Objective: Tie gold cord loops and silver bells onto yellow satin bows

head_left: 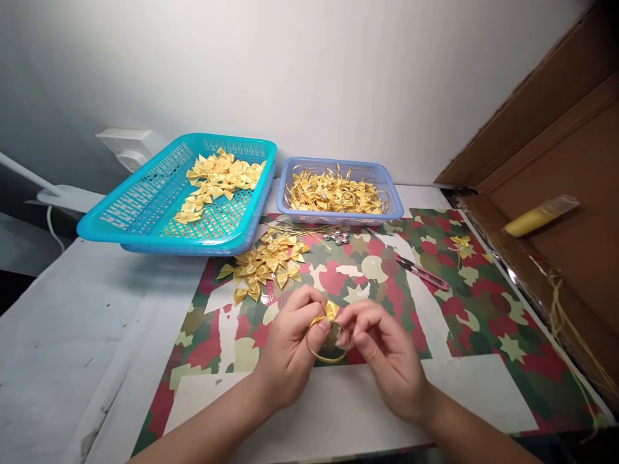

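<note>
Low over the front of the table, my left hand point(300, 341) pinches a yellow satin bow point(331, 310) between thumb and fingers. A thin gold wire point(325, 359) curves in a round loop below the bow. My right hand point(382, 351) is closed at the loop's right side, its fingertips against the wire; the exact grip is partly hidden. Beyond my left hand lies a loose pile of yellow bows point(261, 267). Straight gold wires point(309, 233) and a few small silvery pieces point(337, 238) rest behind that pile.
A turquoise basket point(145, 229) of bows sits on another basket at back left. Beside it, a blue-violet basket point(394, 205) holds bows with wires. Pink-handled thread snips point(425, 275) and a single bow point(460, 242) lie right. A cardboard wall point(556, 154) borders the right side.
</note>
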A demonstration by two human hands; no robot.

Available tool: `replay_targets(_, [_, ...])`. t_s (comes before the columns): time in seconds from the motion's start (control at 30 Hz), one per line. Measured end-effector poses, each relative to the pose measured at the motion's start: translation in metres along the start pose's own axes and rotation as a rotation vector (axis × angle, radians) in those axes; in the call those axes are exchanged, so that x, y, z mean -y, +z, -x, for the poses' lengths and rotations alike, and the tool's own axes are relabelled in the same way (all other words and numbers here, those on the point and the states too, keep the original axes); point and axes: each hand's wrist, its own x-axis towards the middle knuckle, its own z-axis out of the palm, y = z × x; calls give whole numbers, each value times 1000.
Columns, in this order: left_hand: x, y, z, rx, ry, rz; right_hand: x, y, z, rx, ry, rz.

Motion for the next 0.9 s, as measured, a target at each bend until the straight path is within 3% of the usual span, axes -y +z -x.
replay_targets(0.2, [2,3,2,-61,36,-66,-5,8,-1,-115,193,-301])
replay_targets(0.37, [3,4,-1,-51,6,-30,-4,1,-7,-25,370,-491])
replay_targets(0.5, [4,5,0,-41,-5,3,-2,4,-3,49,409,-342])
replay_targets(0.67, [4,7,2,-22,33,27,-5,11,0,-109,281,-107])
replay_targets(0.9, [3,8,4,-4,127,-90,-4,12,-1,-218,252,32])
